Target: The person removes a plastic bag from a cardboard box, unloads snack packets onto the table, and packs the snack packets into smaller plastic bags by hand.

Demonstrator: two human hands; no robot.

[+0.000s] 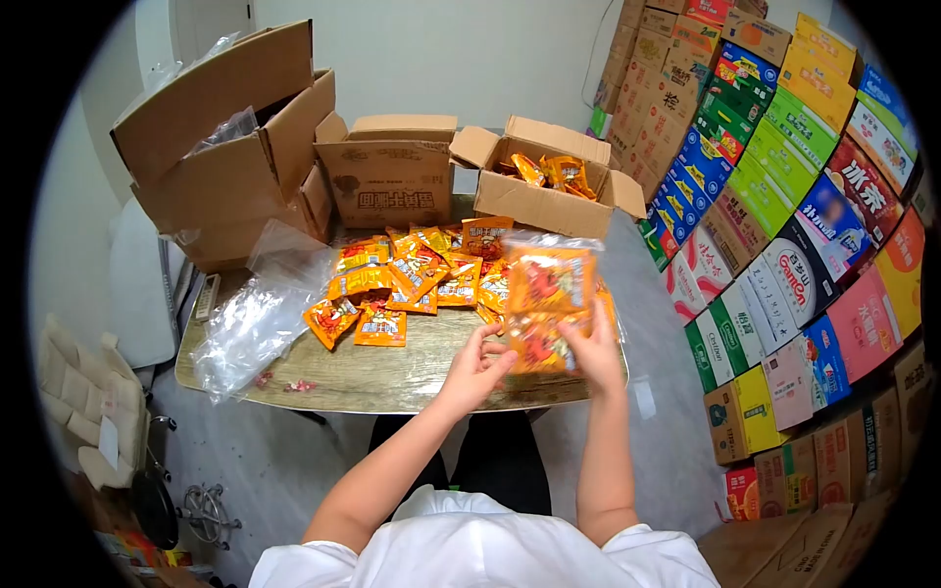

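A clear plastic bag with orange snack packets [552, 281] inside hangs upright at the table's front edge. My right hand [597, 355] grips its lower right side, thumb across the front. My left hand [474, 368] is beside the bag's lower left, fingers apart and partly curled, holding nothing that I can see. Behind and left of the bag, a loose pile of orange snack packets [417, 267] covers the middle of the table. The held bag hides part of that pile, and its lower part is slightly blurred.
Empty clear plastic bags [257, 318] lie on the table's [392, 377] left side. Behind the pile stand a large open carton [221, 211], a smaller carton [387, 181] and an open box [544, 204] containing orange packets. Stacked drink cartons [784, 265] line the right; a chair [93, 402] stands left.
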